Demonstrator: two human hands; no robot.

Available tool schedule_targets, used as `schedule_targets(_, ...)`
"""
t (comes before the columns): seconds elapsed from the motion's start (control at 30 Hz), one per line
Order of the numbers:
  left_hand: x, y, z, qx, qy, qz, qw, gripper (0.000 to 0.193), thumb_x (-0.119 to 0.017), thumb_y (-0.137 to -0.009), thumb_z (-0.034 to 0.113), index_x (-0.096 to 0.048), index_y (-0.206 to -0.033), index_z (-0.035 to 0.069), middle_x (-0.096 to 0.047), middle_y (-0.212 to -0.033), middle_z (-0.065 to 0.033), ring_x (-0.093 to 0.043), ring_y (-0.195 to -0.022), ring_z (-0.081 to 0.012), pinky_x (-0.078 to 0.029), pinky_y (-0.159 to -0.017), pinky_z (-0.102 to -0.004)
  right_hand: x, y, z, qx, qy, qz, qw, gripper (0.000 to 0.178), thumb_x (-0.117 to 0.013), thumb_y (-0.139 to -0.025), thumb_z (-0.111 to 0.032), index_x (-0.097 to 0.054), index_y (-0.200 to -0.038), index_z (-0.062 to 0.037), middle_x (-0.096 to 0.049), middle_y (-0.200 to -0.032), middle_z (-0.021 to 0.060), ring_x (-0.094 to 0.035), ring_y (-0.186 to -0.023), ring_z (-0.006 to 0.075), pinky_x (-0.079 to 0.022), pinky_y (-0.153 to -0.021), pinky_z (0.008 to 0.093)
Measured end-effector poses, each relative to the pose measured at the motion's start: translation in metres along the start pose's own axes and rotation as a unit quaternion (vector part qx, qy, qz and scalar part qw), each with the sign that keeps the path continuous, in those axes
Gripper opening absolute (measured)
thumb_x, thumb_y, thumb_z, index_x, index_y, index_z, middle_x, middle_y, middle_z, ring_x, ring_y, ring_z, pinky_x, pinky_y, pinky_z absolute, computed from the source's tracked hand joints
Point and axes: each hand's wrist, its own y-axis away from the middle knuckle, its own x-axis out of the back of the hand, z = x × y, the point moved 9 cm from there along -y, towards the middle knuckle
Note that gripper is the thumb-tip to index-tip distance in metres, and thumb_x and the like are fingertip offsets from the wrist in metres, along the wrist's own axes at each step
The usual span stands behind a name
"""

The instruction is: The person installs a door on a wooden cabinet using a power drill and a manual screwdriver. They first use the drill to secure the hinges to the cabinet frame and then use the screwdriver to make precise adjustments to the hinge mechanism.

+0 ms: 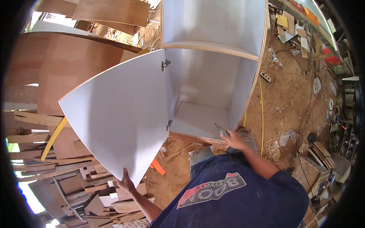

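A white cabinet door stands swung open to the left of a tall wooden cabinet lined in white. It hangs on two metal hinges, the upper hinge and the lower hinge. My left hand grips the door by its lower outer corner, thumb on the white face and the other fingers hidden behind. In my right hand is a screwdriver, its thin shaft tilted up and left over the front of the cabinet's bottom panel. The shaft touches neither hinge.
Stacked plywood sheets and wood offcuts crowd the left. A power strip with cables lies on the dirt floor to the right. An orange strip sits below the door; scraps pile up at the far right.
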Motion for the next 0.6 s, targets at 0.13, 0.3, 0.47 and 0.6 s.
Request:
schedule_targets(0.13, -0.011, -0.016, 0.066, -0.074, -0.136, -0.019, 0.988, 0.037, -0.078, -0.089, 0.015, -0.072, -0.119, -0.005, -0.077, -0.109, -0.0159, -0.071, -0.096, -0.0251, -0.055, -0.088, -0.0409, 0.053, -0.089, -0.077, 0.005, -0.054, 0.001, 0.999, 0.042, -0.066, -0.100, -0.037, -0.064, -0.123, -0.0011, -0.068, -0.083, 0.0086, -0.064, -0.076, 0.0184, -0.050, -0.071, 0.0366)
schedule_targets(0.3, -0.035, -0.045, 0.127, -0.060, -0.092, 0.038, 0.993, 0.043, -0.077, -0.096, 0.029, -0.072, -0.117, -0.009, -0.075, -0.104, -0.0143, -0.068, -0.093, -0.0228, -0.055, -0.084, -0.0379, 0.104, -0.216, -0.152, 0.109, -0.048, 0.013, 0.993, 0.035, -0.069, -0.098, -0.035, -0.069, -0.118, -0.0061, -0.067, -0.084, 0.0093, -0.062, -0.076, 0.0197, -0.049, -0.073, 0.0362)
schedule_targets(0.47, 0.007, -0.054, 0.026, 0.031, -0.018, 0.049, 0.998, 0.067, -0.080, -0.090, 0.046, -0.068, -0.124, -0.010, -0.072, -0.115, -0.0167, -0.066, -0.104, -0.0263, -0.053, -0.091, -0.0410, 0.126, -0.290, -0.215, 0.129, 0.021, -0.017, 0.991, 0.038, -0.068, -0.097, -0.039, -0.071, -0.121, -0.0088, -0.072, -0.097, 0.0151, -0.068, -0.088, 0.0310, -0.052, -0.082, 0.0419)
schedule_targets(0.6, 0.025, -0.055, 0.005, 0.022, -0.016, 0.068, 0.997, 0.066, -0.081, -0.089, 0.048, -0.069, -0.120, -0.010, -0.071, -0.111, -0.0144, -0.066, -0.102, -0.0255, -0.052, -0.092, -0.0405, 0.115, -0.325, -0.208, 0.152, 0.029, -0.052, 0.987, 0.040, -0.064, -0.100, -0.043, -0.070, -0.120, -0.0091, -0.070, -0.086, 0.0076, -0.063, -0.080, 0.0218, -0.050, -0.077, 0.0376)
